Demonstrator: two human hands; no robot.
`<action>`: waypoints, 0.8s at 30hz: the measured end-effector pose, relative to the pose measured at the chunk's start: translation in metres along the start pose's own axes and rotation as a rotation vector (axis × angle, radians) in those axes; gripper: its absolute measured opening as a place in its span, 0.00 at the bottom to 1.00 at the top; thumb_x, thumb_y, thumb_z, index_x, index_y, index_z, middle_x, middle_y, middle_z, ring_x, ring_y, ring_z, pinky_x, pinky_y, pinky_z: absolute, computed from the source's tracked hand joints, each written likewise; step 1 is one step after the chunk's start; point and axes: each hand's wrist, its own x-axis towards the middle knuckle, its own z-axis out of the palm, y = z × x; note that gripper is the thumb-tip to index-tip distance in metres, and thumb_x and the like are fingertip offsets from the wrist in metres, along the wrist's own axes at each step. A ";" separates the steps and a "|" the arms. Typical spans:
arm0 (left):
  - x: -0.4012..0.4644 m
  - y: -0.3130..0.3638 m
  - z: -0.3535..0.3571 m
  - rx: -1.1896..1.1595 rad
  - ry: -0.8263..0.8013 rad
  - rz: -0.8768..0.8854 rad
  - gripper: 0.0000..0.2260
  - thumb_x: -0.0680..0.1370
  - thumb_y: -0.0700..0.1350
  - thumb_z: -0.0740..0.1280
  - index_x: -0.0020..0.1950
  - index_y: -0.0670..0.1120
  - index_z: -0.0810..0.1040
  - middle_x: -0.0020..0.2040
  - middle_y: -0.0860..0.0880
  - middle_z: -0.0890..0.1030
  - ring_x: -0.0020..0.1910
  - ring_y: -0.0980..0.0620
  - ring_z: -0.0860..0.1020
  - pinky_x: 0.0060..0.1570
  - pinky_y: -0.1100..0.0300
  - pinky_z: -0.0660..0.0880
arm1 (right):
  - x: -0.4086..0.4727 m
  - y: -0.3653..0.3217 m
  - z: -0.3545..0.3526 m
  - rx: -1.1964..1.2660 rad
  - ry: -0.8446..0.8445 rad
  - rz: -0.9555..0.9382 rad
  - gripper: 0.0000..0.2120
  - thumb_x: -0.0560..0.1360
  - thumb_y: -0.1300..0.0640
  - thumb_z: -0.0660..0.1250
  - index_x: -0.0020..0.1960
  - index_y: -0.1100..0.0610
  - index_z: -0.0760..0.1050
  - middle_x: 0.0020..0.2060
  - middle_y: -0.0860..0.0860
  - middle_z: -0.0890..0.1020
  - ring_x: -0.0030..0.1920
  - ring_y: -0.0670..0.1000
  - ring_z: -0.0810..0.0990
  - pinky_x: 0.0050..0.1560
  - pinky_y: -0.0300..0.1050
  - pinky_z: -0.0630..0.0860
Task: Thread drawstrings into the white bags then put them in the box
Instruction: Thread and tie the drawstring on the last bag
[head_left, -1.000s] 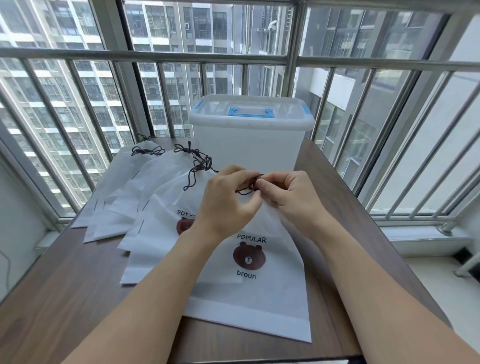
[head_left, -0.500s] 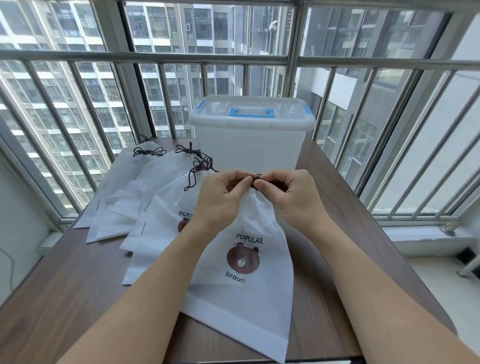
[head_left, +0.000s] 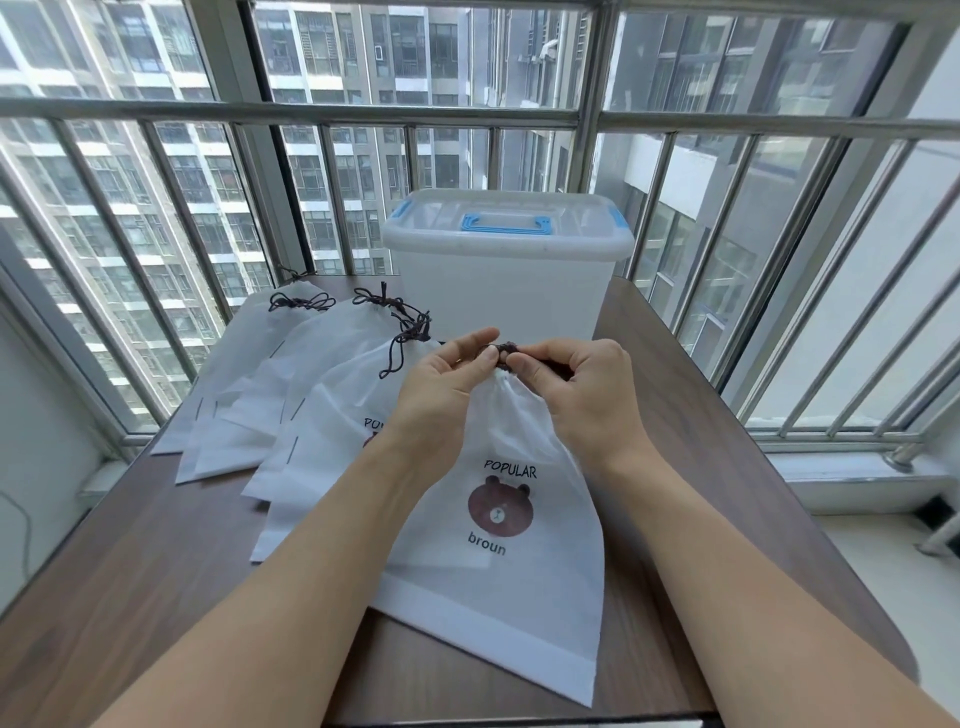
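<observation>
Left hand (head_left: 441, 384) and right hand (head_left: 582, 384): fingertips of both pinch the dark drawstring (head_left: 503, 351) at the gathered neck of the front white bag (head_left: 514, 566), which lies on a brown wooden table (head_left: 145, 561). Bag print: bear, "POPULAR", "broun". Further bags (head_left: 311, 384), already corded, fan out to the left. Lidded plastic box (head_left: 501, 280), blue handle, stands just behind. Railing (head_left: 291, 111) and tower blocks beyond. Cord mostly hidden by fingers; knot unclear.

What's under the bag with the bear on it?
The bear bag lies partly on another white bag and partly on the brown table. Whatever else lies beneath stays hidden by the cloth.
</observation>
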 end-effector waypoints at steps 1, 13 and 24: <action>0.000 0.000 0.000 -0.023 -0.019 -0.018 0.08 0.80 0.35 0.66 0.56 0.44 0.81 0.50 0.45 0.84 0.51 0.49 0.82 0.60 0.55 0.76 | 0.000 0.000 -0.001 0.056 -0.014 0.033 0.05 0.74 0.60 0.75 0.49 0.58 0.87 0.41 0.47 0.88 0.44 0.44 0.86 0.49 0.40 0.81; -0.008 -0.001 0.003 0.365 0.108 0.251 0.05 0.75 0.36 0.74 0.47 0.45 0.83 0.43 0.50 0.86 0.42 0.55 0.84 0.44 0.65 0.78 | 0.005 0.009 -0.007 0.130 -0.084 0.179 0.03 0.75 0.62 0.73 0.47 0.61 0.85 0.40 0.55 0.87 0.42 0.50 0.85 0.49 0.48 0.82; -0.009 0.006 0.004 0.276 -0.011 0.288 0.08 0.75 0.33 0.72 0.50 0.44 0.82 0.44 0.50 0.86 0.46 0.55 0.84 0.49 0.65 0.78 | 0.004 -0.004 -0.012 0.719 -0.315 0.465 0.08 0.81 0.62 0.63 0.48 0.64 0.79 0.31 0.54 0.78 0.32 0.49 0.76 0.37 0.39 0.76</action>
